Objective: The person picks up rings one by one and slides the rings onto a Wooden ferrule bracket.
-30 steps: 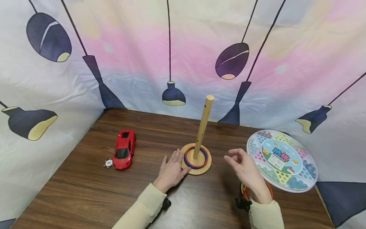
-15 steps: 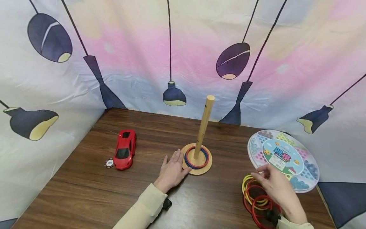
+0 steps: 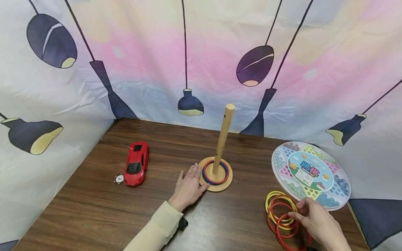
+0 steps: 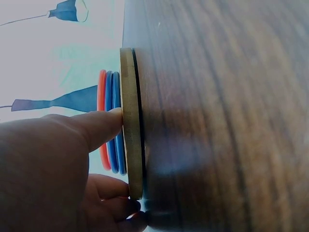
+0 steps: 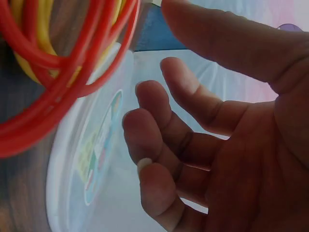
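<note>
My left hand [image 3: 187, 191] lies flat on the table with its fingertips at the edge of a round wooden base [image 3: 216, 189]. In the left wrist view the thumb [image 4: 104, 126] presses the rim of that base. An upright wooden peg [image 3: 223, 139] rises from it, with a red ring [image 4: 102, 87] lying over two blue rings [image 4: 115, 84] around its foot. My right hand [image 3: 321, 220] hovers at a loose heap of red rings [image 5: 60, 104] and yellow rings [image 3: 267, 200]. In the right wrist view its thumb and bent fingers stand apart, with nothing between them.
A round Chinese checkers box [image 3: 282, 186] lies at the right, just behind the ring heap. To the left are a red toy car [image 3: 136, 164] and a poker chip [image 3: 119, 179]. A printed cloth [image 3: 150, 52] closes off the table's back and sides.
My right hand has moved right and toward me, from beside the peg to the heap of red and yellow rings. The left hand has stayed at the base.
</note>
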{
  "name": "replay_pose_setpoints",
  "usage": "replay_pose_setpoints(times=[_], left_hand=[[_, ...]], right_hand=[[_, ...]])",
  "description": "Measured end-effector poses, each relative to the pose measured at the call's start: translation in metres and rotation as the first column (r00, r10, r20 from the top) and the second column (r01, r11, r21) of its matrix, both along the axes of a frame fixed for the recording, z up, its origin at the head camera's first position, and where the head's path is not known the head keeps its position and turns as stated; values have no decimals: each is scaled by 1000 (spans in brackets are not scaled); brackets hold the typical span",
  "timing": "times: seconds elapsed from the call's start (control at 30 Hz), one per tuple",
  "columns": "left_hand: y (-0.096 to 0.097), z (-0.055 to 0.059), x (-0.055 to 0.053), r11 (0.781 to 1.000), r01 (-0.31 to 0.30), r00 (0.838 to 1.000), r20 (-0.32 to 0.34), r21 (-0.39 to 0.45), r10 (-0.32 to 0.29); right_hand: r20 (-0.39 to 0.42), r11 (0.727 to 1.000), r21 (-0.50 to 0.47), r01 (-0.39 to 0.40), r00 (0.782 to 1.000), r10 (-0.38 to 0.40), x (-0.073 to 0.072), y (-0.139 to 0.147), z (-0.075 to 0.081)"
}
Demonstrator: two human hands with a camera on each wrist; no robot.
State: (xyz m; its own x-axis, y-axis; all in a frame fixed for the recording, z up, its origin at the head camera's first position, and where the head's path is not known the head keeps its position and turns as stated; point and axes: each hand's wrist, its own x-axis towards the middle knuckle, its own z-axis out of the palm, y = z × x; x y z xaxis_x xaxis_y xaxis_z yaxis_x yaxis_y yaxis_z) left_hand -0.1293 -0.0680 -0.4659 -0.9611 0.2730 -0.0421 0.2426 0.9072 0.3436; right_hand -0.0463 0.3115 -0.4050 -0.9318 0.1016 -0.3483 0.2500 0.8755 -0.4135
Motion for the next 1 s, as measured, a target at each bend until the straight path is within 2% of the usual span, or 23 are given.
replay_pose_setpoints(times=[0.3, 1.0], left_hand=[[0, -1, 0, 1000, 0, 1000, -3, 6, 0], [-1, 0, 0, 1000, 1, 1000, -15, -5, -1]], right_hand=[[38, 1000, -10, -4, 999, 4, 6, -1, -13], [34, 1000, 22, -14, 999, 13, 11, 1, -31]])
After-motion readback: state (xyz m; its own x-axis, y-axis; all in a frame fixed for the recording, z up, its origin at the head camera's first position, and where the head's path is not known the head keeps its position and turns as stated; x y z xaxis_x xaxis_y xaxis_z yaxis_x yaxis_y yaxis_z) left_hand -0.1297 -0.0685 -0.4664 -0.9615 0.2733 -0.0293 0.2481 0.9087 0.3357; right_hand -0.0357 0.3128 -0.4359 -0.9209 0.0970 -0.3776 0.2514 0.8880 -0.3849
